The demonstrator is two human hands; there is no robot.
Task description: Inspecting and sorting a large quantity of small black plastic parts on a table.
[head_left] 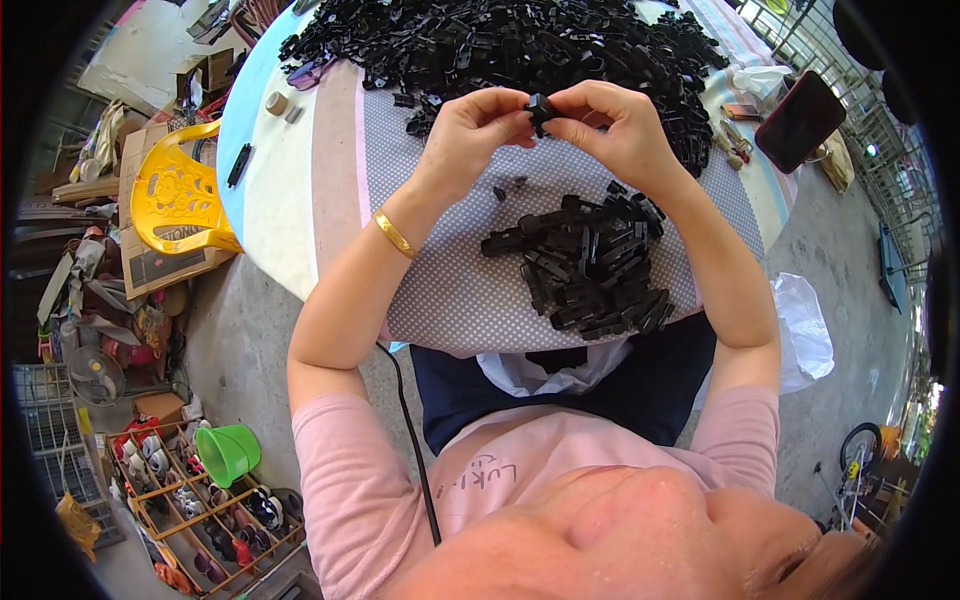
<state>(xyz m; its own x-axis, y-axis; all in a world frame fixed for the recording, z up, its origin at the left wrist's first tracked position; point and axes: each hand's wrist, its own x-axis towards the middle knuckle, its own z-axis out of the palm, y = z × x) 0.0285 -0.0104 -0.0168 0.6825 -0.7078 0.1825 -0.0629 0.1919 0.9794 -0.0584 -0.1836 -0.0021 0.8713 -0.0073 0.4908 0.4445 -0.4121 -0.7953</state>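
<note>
A small black plastic part (541, 108) is pinched between both my hands above the table. My left hand (478, 128), with a gold bangle at its wrist, grips it from the left with thumb and fingers closed. From the right, my right hand (612, 122) pinches the same piece. Beyond my hands spreads a large heap of black plastic parts (500, 45). Nearer to me lies a smaller pile of longer black pieces (600, 265). A few tiny black bits (510, 186) rest between that pile and my left hand.
The round table wears a striped, dotted cloth (430, 310). At its right edge is a dark phone (800, 120). A lone black piece (239, 165) and a small round container (276, 102) lie left. Around stand a yellow chair (165, 190), green bucket (228, 455) and shoe rack (190, 520).
</note>
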